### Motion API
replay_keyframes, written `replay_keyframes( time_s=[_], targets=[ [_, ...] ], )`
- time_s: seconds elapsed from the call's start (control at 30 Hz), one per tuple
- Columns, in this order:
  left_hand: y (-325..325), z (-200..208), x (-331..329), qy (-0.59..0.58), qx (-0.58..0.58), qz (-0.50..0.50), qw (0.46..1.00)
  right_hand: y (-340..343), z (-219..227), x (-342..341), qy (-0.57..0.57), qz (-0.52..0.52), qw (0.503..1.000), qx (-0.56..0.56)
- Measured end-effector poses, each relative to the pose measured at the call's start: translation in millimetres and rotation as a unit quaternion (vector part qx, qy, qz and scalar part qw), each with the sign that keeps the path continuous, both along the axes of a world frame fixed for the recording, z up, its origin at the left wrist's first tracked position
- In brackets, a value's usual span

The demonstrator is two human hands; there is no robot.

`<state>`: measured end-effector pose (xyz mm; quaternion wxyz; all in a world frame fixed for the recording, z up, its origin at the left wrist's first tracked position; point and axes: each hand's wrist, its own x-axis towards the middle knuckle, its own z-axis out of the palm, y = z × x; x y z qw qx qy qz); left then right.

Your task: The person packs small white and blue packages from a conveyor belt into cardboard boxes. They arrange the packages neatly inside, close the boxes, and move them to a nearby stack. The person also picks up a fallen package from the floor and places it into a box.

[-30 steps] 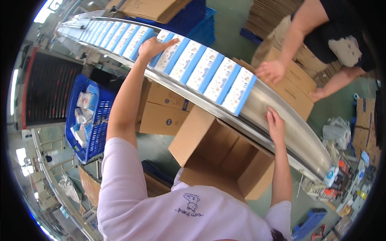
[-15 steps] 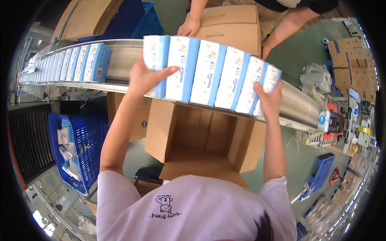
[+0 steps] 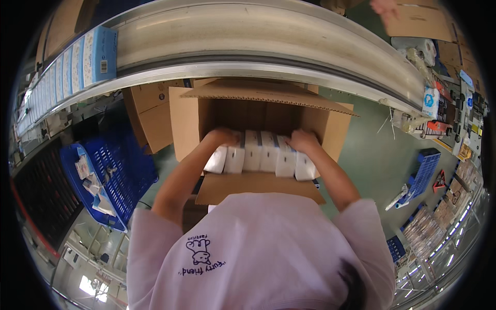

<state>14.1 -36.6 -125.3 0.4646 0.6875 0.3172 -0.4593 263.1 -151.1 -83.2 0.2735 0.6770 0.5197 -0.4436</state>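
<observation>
Both hands press a row of packs (image 3: 261, 157) between them, inside the open carton (image 3: 258, 111) below the conveyor (image 3: 268, 36).

Left hand (image 3: 223, 137): palm flat on the row's left end, fingers closed over the end pack. Right hand (image 3: 302, 140): same on the right end. The row is clamped end to end; neither hand is spread wide.

Row: about five white packs side by side, touching. The row's long axis runs left–right, parallel to the carton's rear wall. Each pack stands on end, narrow top faces toward the camera. The outermost packs tilt slightly outward at the bottom.

Edges: carton rear flap (image 3: 268, 95) stands up behind the row, close under the conveyor rail. Near flap (image 3: 258, 187) lies folded outward toward the person, just in front of the row. Left and right carton walls are close outside each hand, with little side room. Dark open space shows between row and rear wall.

Left of the carton: a second carton (image 3: 152, 116), then a blue crate (image 3: 121, 173) with small items. More blue-and-white packs (image 3: 77, 62) sit on the conveyor, upper left. Another person's hand (image 3: 385, 8) shows beyond the conveyor, upper right.
</observation>
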Motion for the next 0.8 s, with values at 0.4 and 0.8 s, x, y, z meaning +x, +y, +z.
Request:
replay_keyframes(
  time_s=[0.4,0.8],
  targets=[
    [-52.0,-21.2,2.1,-0.027,0.255,0.025,0.966,-52.4,-40.0,-21.4,-0.022,-0.014,0.993,0.113],
    [141.6,200.9,-124.9,-0.382,0.243,0.442,0.775,123.1,170.0,6.6,0.479,-0.16,0.804,0.315]
  ],
)
